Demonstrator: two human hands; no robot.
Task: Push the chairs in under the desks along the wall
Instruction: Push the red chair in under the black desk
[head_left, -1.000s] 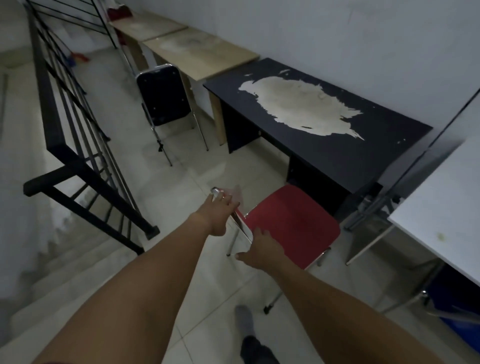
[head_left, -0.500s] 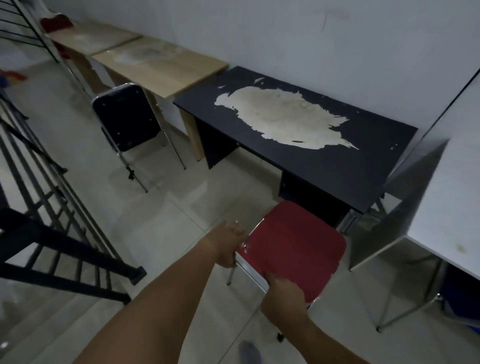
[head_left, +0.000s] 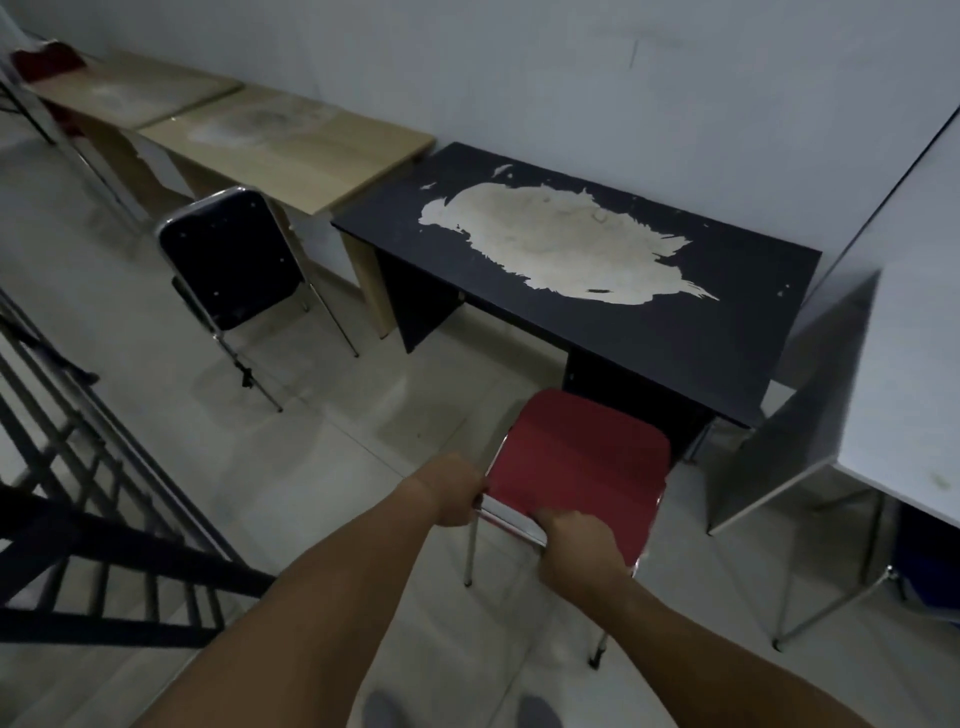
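Observation:
A red chair (head_left: 582, 462) with a chrome frame stands in front of the black desk (head_left: 691, 343), whose top has a large worn pale patch. The chair's far edge reaches the desk's front edge. My left hand (head_left: 454, 491) grips the near left corner of the chair's back rail. My right hand (head_left: 579, 543) is closed on the same rail further right. A dark blue chair (head_left: 231, 254) stands out from the light wooden desk (head_left: 306, 150) to the left, its back toward me.
A black stair railing (head_left: 104, 519) runs along the left, with steps going down behind it. A white table (head_left: 904, 374) on metal legs stands at the right, a blue object under it. A second wooden desk (head_left: 135, 88) sits at the far left.
Both hands have closed on the red chair's back rail, and the chair has turned and moved toward the black desk. My view has shifted right, away from the railing.

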